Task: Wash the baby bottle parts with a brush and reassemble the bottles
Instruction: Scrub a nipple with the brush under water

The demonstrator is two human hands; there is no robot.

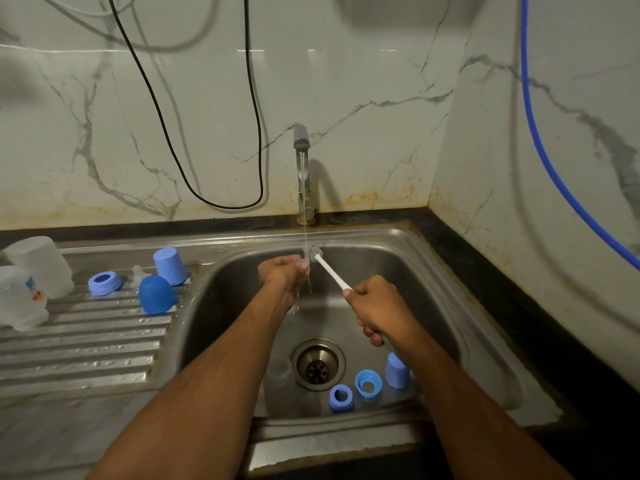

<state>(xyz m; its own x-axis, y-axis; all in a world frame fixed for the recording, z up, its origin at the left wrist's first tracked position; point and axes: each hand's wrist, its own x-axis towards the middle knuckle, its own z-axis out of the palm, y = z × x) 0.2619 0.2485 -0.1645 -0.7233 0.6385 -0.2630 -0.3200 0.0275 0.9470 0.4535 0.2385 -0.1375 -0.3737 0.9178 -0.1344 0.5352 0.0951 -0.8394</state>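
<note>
Water runs in a thin stream from the steel tap [302, 168] into the stainless sink [433, 271], and both hands meet under it. The left hand [282, 271] is curled round a small clear part, probably a teat, though it is too hidden by fingers and splashing water to name with certainty. The right hand [375, 308] is clenched round the handle of a slim white brush [330, 270], whose bristled head points up and left and sits in the stream just beside the left hand's fingertips. On the sink floor, near the drain [318, 365], lie three blue parts: a screw ring [341, 397] nearest the front, a second ring [368, 383] just beside it, and a pale blue cap [397, 370] standing close by, partly behind the right forearm. On the ribbed draining board [86, 348] to the left stand a domed blue cap [156, 294], a pale blue cap [170, 266] upside down behind it, a blue screw ring [105, 283], and a small clear teat [138, 273] between the ring and the caps. Two translucent bottles [24, 292] stand at the far left edge, one with a printed picture on it. A black cable [166, 133] and a blue hose [540, 140] hang against the marble-patterned wall.
</note>
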